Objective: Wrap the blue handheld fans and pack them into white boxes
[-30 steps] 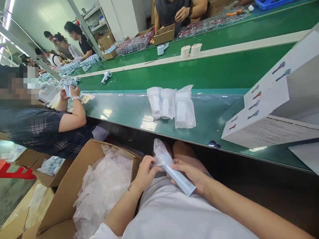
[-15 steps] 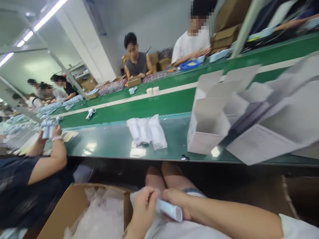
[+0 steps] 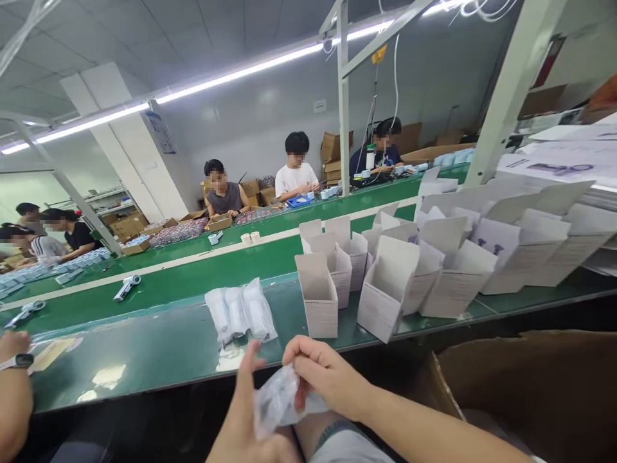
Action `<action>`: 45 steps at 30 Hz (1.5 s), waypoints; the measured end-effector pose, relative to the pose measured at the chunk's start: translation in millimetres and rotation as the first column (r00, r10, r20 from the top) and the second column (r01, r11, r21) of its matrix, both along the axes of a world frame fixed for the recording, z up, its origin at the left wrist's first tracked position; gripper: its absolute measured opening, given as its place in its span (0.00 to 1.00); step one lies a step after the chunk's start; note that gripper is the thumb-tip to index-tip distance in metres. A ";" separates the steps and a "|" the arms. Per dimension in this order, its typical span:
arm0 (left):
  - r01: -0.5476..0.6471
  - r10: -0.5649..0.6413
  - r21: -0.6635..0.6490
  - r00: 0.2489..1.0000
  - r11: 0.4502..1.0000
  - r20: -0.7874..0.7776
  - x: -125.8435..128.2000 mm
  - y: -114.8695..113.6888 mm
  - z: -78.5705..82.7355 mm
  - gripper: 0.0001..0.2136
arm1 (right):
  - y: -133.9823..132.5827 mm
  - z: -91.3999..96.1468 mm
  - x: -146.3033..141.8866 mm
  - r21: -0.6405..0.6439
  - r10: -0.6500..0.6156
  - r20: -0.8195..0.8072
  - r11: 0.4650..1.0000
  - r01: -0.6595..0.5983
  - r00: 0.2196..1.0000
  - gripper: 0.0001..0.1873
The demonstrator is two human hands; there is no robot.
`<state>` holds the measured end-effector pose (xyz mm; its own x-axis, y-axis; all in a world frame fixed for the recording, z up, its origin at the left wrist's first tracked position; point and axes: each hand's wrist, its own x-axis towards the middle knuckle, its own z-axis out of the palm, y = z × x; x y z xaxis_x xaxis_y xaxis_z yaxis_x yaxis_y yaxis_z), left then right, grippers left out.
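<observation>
Between the hands, a bubble-wrap pouch (image 3: 276, 397), pinched by the right hand (image 3: 332, 381) while the left hand (image 3: 242, 418) spreads its thumb wide beside it, looks unfinished, whereas three wrapped pieces (image 3: 238, 313) seem done on the tabletop (image 3: 159, 363) beyond, unclosed boxes (image 3: 383, 292) standing past the right hand.

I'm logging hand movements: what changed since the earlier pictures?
The left hand has opened from its pinch; the right hand, earlier around the light-blue item, now pinches the bubble bag. The view swung right. Three wrapped pieces stay side by side.
</observation>
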<state>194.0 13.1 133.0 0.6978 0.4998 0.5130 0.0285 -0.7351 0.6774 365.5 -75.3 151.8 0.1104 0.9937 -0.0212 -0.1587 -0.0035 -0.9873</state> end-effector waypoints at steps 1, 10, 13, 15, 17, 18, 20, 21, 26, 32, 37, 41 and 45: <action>0.063 -0.063 0.006 0.998 0.998 -0.019 7.6 -0.6 5.5 0.38 | -2.9 4.9 2.5 0.073 -0.005 0.051 0.997 0.001 0.999 0.08; -0.214 0.420 -0.463 0.813 0.860 0.404 65.0 41.8 103.2 0.14 | -17.7 33.6 108.5 0.365 -0.462 0.829 0.874 0.322 0.314 0.37; -0.149 0.380 -0.408 0.725 0.901 0.574 111.5 60.1 121.7 0.12 | 0.0 35.2 119.1 0.258 -0.338 0.851 0.936 0.239 0.403 0.36; -0.199 0.339 -0.290 0.727 0.936 0.596 137.2 71.4 119.7 0.12 | 7.0 37.1 119.6 0.257 -0.334 0.822 0.940 0.223 0.461 0.35; -0.290 0.293 -0.096 0.776 0.952 0.559 148.2 82.8 112.2 0.12 | 8.6 37.1 119.7 0.249 -0.342 0.805 0.937 0.246 0.486 0.35; -0.319 0.252 0.037 0.810 0.947 0.530 147.8 87.9 108.8 0.12 | 8.1 35.6 119.9 0.244 -0.345 0.798 0.935 0.259 0.494 0.34; -0.301 0.122 0.336 0.878 0.892 0.463 139.5 94.6 106.0 0.10 | 6.8 29.1 120.3 0.254 -0.353 0.780 0.933 0.254 0.517 0.28; -0.249 0.033 0.487 0.912 0.838 0.409 134.2 95.2 107.1 0.09 | 6.6 24.6 120.1 0.271 -0.357 0.767 0.933 0.235 0.533 0.24; 0.330 -0.201 0.835 0.942 0.441 -0.267 138.2 74.1 122.6 0.09 | 11.9 4.6 117.4 0.450 -0.459 0.689 0.878 0.166 0.560 0.21; 0.334 -0.012 0.707 0.908 0.624 -0.419 160.8 60.5 120.6 0.17 | 15.0 -7.3 124.7 0.495 -0.488 0.664 0.855 0.156 0.566 0.30; 0.137 0.049 0.791 0.977 0.596 -0.206 142.0 45.3 69.3 0.16 | 3.7 -6.4 123.9 0.439 -0.442 0.700 0.886 0.150 0.560 0.32; 0.122 0.128 0.806 0.963 0.579 -0.238 141.7 37.3 25.2 0.06 | -16.8 3.4 119.0 0.516 -0.561 0.735 0.827 0.223 0.381 0.30; 0.126 0.026 0.681 0.978 0.722 -0.209 132.5 54.8 46.2 0.05 | -17.3 -1.3 121.2 0.645 -0.697 0.717 0.655 0.395 -0.016 0.22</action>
<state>326.5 67.8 179.2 0.8318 0.0239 0.5545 0.0492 -0.9983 -0.0307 486.8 -92.5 150.5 0.4103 0.5673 0.7140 0.9081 -0.1817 -0.3774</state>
